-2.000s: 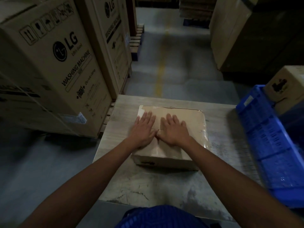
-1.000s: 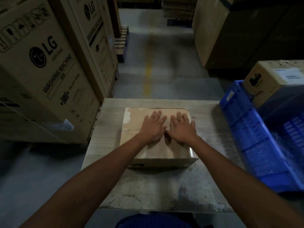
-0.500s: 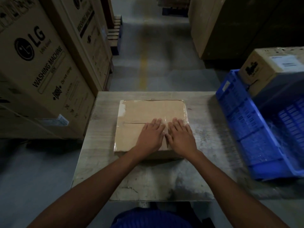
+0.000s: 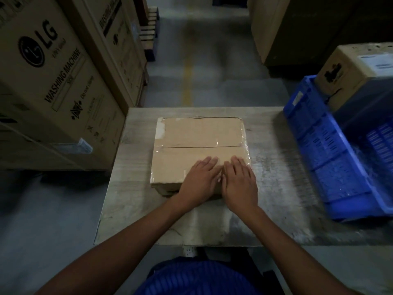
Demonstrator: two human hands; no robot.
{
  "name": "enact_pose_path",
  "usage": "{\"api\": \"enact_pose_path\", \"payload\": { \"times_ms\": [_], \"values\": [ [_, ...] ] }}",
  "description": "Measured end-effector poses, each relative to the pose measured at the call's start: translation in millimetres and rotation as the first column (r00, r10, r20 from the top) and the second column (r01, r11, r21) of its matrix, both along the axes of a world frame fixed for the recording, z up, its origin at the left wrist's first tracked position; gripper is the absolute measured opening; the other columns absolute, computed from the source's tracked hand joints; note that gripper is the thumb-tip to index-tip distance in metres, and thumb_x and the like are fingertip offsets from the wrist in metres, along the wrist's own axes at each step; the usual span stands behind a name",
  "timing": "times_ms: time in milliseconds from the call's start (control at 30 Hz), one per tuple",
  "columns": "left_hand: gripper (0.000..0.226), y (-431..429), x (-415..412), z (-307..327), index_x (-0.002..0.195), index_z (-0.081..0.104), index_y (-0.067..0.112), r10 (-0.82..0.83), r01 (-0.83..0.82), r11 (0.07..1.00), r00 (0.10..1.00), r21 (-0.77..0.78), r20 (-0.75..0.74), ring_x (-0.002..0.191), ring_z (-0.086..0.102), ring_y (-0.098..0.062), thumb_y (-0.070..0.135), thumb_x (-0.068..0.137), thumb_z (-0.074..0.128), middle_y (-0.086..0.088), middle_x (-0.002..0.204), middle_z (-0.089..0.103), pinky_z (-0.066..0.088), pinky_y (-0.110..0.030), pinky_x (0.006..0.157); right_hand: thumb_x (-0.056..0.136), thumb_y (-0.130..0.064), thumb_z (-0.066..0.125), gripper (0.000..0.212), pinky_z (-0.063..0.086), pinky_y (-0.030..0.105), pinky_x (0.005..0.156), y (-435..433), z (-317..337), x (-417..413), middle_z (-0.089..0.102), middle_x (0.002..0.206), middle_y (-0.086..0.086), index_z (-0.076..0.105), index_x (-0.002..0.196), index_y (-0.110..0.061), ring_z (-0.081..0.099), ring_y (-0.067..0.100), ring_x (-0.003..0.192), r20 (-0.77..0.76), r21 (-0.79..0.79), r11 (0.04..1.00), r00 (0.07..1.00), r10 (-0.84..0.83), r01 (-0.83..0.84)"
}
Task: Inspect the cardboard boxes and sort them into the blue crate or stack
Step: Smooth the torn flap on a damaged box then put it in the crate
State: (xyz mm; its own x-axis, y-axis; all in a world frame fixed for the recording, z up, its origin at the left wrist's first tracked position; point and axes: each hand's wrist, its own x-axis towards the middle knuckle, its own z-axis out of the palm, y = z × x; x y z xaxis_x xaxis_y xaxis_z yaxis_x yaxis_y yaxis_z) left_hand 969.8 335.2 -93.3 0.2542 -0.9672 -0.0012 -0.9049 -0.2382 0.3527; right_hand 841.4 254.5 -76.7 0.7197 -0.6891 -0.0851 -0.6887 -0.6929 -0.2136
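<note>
A grey table point(image 4: 276, 188) is seen, with a blue crate point(image 4: 331, 150) at its right. A taped cardboard box point(image 4: 197, 141) is laid at the centre. Its near right top is pressed by the flat, side-by-side left hand point(image 4: 200, 179) and right hand point(image 4: 240, 184), fingers extended, nothing gripped.
</note>
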Motion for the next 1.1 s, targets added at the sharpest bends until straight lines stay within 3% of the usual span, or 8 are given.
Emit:
{"api": "enact_pose_path", "payload": {
  "times_ms": [167, 433, 500, 600, 667, 767, 933, 1100],
  "values": [
    [0.049, 42.2, 18.3, -1.6, 0.134, 0.061, 0.018, 0.223, -0.214, 0.971, 0.971, -0.107, 0.081, 0.143, 0.039, -0.035, 0.035, 0.099, 0.031, -0.014, 0.153, 0.045, 0.024, -0.056, 0.116, 0.104, -0.035, 0.035, 0.052, 0.015, 0.048, 0.124, 19.2, 11.9, 25.3, 0.022, 0.166, 0.011, 0.037, 0.153, -0.018, 0.015, 0.029, 0.155, 0.002, 0.095, 0.991, 0.996, 0.09, -0.089],
    [0.049, 58.8, 45.3, -7.3, 0.135, 0.06, 0.014, 0.266, -0.257, 0.958, 0.962, -0.127, 0.056, 0.132, 0.052, -0.037, 0.036, 0.097, 0.038, -0.017, 0.148, 0.049, 0.043, -0.051, 0.105, 0.097, -0.054, 0.028, 0.053, 0.034, 0.048, 0.104, 23.2, 23.9, 48.6, 0.047, 0.144, 0.005, 0.053, 0.133, -0.026, 0.042, 0.028, 0.134, -0.039, 0.066, 0.985, 0.986, 0.163, -0.16],
    [0.055, 63.6, 59.9, -8.2, 0.144, 0.05, 0.015, 0.326, -0.321, 0.945, 0.937, -0.063, 0.124, 0.14, 0.043, -0.035, 0.044, 0.099, 0.035, -0.017, 0.156, 0.039, 0.038, -0.051, 0.11, 0.101, -0.05, 0.034, 0.056, 0.028, 0.051, 0.114, 15.1, 23.7, 65.6, 0.032, 0.159, 0.01, 0.04, 0.149, -0.023, 0.028, 0.031, 0.147, -0.042, 0.072, 0.975, 0.976, 0.214, -0.211],
    [0.066, 67.2, 70.0, -8.4, 0.148, 0.046, 0.017, 0.328, -0.343, 0.939, 0.917, 0.03, 0.225, 0.144, 0.037, -0.033, 0.054, 0.097, 0.027, -0.016, 0.156, 0.039, 0.035, -0.052, 0.111, 0.098, -0.056, 0.011, 0.07, 0.01, 0.056, 0.121, 19.7, 9.5, 76.2, 0.013, 0.168, 0.01, 0.023, 0.159, -0.023, 0.009, 0.031, 0.155, -0.107, 0.11, 0.953, 0.949, 0.295, -0.284],
    [0.066, 62.5, 77.6, 1.3, 0.142, 0.052, 0.018, 0.28, -0.304, 0.951, 0.923, 0.054, 0.262, 0.132, 0.048, -0.033, 0.055, 0.093, 0.028, -0.014, 0.147, 0.05, 0.041, -0.048, 0.101, 0.093, -0.057, 0.008, 0.074, 0.017, 0.057, 0.118, 18.8, 5.7, 75.9, 0.023, 0.165, 0.01, 0.031, 0.155, -0.025, 0.019, 0.032, 0.152, -0.105, 0.087, 0.954, 0.949, 0.296, -0.288],
    [0.062, 46.7, 95.9, 19.0, 0.136, 0.054, 0.018, 0.305, -0.314, 0.95, 0.917, -0.009, 0.255, 0.117, 0.053, -0.031, 0.052, 0.092, 0.027, -0.01, 0.131, 0.057, 0.042, -0.043, 0.092, 0.095, -0.055, 0.033, 0.052, 0.033, 0.053, 0.103, 4.1, 23.3, 91.8, 0.043, 0.146, 0.008, 0.047, 0.136, -0.026, 0.038, 0.03, 0.133, -0.114, 0.047, 0.945, 0.938, 0.327, -0.324],
    [0.063, 23.3, 123.4, 10.9, 0.16, 0.011, 0.026, 0.28, -0.299, 0.944, 0.95, 0.138, 0.142, 0.154, -0.007, -0.027, 0.049, 0.104, 0.029, -0.007, 0.168, -0.005, 0.009, -0.053, 0.123, 0.102, -0.061, 0.026, 0.071, 0.007, 0.064, 0.12, -17.9, 21.5, 136.0, -0.005, 0.17, 0.006, 0.005, 0.161, -0.029, -0.005, 0.032, 0.155, -0.199, 0.138, 0.929, 0.909, 0.367, -0.345],
    [0.065, 21.7, 128.8, 0.6, 0.16, 0.001, 0.028, 0.278, -0.303, 0.933, 0.95, 0.192, 0.145, 0.153, -0.017, -0.024, 0.055, 0.104, 0.02, -0.003, 0.167, -0.017, 0.006, -0.052, 0.123, 0.1, -0.066, 0.026, 0.075, -0.001, 0.062, 0.121, -26.6, 8.8, 133.6, -0.018, 0.168, 0.001, -0.004, 0.161, -0.033, -0.016, 0.028, 0.155, -0.224, 0.19, 0.911, 0.887, 0.404, -0.367]
  ]
}}
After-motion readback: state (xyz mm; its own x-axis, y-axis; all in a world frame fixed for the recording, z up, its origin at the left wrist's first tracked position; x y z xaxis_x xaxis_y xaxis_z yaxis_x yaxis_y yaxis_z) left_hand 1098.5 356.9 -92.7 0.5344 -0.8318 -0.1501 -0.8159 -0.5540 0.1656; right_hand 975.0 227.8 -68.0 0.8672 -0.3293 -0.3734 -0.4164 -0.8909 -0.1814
